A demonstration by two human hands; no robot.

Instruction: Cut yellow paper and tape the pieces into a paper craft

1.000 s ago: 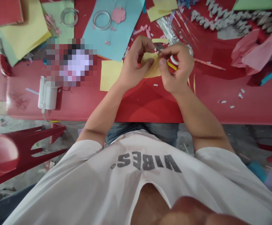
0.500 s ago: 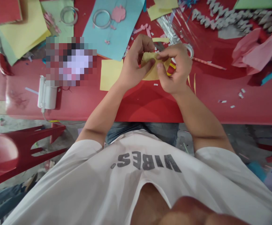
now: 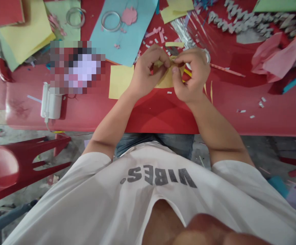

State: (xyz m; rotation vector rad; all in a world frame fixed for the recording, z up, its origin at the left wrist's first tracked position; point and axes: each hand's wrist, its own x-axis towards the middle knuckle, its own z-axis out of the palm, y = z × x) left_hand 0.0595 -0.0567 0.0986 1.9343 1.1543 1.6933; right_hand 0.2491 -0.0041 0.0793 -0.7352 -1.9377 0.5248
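Between both hands (image 3: 148, 73), yellow paper (image 3: 166, 80), far edge at the fingertips

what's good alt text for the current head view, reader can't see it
A person's left hand and right hand hold a piece of yellow paper over a red table. Beyond them lies a blue sheet with a silver ring and pink flower cutout on it; below, the person's white T-shirt reads VIBES upside down.

- Before me stretches 1 red table (image 3: 278, 117), its surface faintly glossy.
- At my left I see 1 red chair (image 3: 27, 153).
- Below me, the grey floor (image 3: 0, 132) is littered with scraps.
- Pale light glints off the table's left corner.
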